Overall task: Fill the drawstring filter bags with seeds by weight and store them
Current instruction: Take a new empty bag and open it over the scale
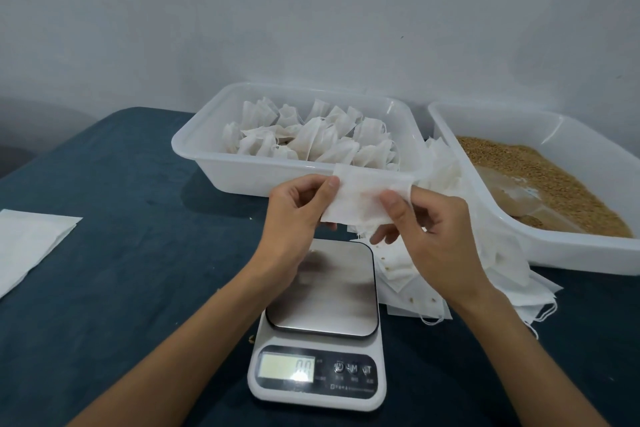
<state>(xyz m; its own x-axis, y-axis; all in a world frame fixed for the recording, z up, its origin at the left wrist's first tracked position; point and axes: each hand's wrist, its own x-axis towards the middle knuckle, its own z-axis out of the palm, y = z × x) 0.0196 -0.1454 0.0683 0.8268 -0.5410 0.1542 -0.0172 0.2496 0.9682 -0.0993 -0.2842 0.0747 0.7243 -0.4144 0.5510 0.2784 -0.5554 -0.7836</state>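
An empty white filter bag (363, 196) is held flat in the air above the kitchen scale (320, 326). My left hand (294, 215) pinches its left edge and my right hand (426, 229) pinches its right side, thumb on top. The scale's steel platform is bare and its display reads 0.0. A loose pile of empty filter bags (498, 263) lies right of the scale, under my right hand. The right white tub (540, 253) holds golden-brown seeds (554, 184) and a clear scoop (512, 198). The left white tub (214, 170) holds several filled, tied bags (311, 142).
A dark blue cloth (121, 270) covers the table. A white sheet (27, 246) lies at the left edge. Both tubs stand against the pale wall at the back. A few stray seeds lie on the pile and beside the scale.
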